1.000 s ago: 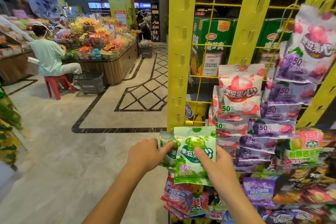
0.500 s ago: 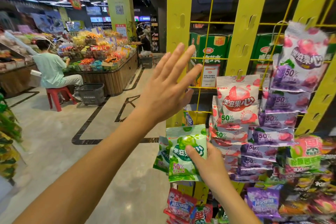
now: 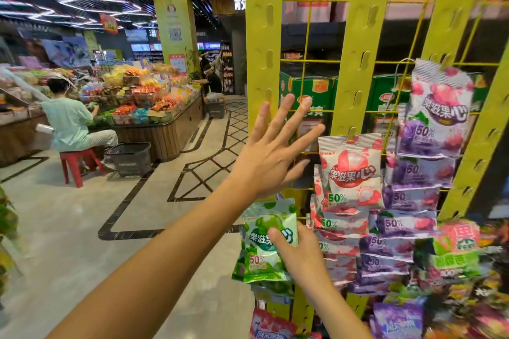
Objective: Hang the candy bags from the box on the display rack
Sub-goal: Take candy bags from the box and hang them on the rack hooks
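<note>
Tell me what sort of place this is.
Likely a supermarket: a yellow display rack hung with candy bags, a wooden stand piled with packaged goods, and a shopping basket beside it.

A person (image 3: 68, 121) in pale green sits on a red stool (image 3: 78, 162) at a wooden desk (image 3: 168, 142) heaped with goods. A dark basket (image 3: 129, 158) stands just beside the stool.

Two hands: left hand (image 3: 264, 162), right hand (image 3: 300, 253). One green candy bag (image 3: 261, 242) faces front, with at least one more behind it. Red-and-white bags (image 3: 349, 170): at least four, overlapping down their column. Purple bags (image 3: 438, 113): at least five, the lower ones blurred. Yellow slotted strips (image 3: 261, 36): four. One red stool (image 3: 74, 162), one seated person (image 3: 68, 121).
</note>
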